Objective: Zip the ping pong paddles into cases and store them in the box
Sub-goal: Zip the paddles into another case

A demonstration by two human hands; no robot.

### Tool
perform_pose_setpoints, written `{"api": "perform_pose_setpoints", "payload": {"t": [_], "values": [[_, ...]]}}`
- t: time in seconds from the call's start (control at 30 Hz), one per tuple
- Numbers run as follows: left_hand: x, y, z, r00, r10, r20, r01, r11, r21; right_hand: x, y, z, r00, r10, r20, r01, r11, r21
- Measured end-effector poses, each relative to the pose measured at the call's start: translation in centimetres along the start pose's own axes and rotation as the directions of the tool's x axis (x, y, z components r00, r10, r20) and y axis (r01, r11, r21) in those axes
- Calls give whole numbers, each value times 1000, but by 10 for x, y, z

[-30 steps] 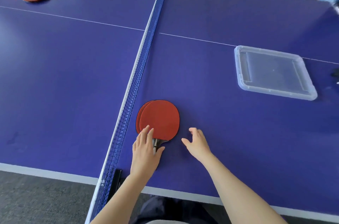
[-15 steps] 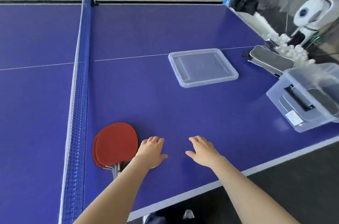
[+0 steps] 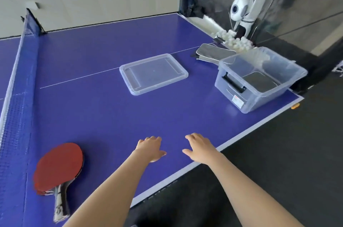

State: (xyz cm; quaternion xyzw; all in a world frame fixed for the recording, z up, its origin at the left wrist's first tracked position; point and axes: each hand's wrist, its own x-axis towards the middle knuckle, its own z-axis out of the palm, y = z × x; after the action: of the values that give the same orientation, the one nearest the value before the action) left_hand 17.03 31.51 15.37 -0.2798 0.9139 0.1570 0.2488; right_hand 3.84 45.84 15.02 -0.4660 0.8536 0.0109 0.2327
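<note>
Two red ping pong paddles (image 3: 59, 166) lie stacked on the blue table at the lower left, beside the net, handles pointing toward me. My left hand (image 3: 150, 147) hovers over the table to their right, fingers relaxed and empty. My right hand (image 3: 199, 147) is beside it near the table's front edge, also empty. A grey paddle case (image 3: 213, 54) lies flat at the far right. The clear plastic box (image 3: 259, 80) stands at the table's right corner with a dark grey case inside. Its clear lid (image 3: 153, 73) lies flat mid-table.
The blue net (image 3: 20, 82) runs along the left side. A white ball-feeding machine (image 3: 242, 10) and a heap of white balls (image 3: 233, 40) sit beyond the table's far right edge. Dark floor lies below the table's front edge.
The view has swung right, bringing the box, case and machine into sight. My left hand left the paddles and both hands moved rightward over the table.
</note>
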Motion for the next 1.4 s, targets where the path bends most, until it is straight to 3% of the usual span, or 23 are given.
{"api": "perform_pose_setpoints", "payload": {"t": [0.37,0.7,0.93,1.4], "values": [[31,223,-24,979,204,-30,-200,976,84,-94,209,-37,966,229,-121,-217,970,107],[92,317,-89,940,297,-167,-279,952,125,-82,321,-92,926,331,-183,-305,939,158],[179,323,-163,908,152,-389,-171,985,-12,-1,384,-171,926,248,-284,-226,968,108],[297,343,-245,907,-69,-415,9,990,-144,150,462,-283,970,71,-233,-69,997,16]]}}
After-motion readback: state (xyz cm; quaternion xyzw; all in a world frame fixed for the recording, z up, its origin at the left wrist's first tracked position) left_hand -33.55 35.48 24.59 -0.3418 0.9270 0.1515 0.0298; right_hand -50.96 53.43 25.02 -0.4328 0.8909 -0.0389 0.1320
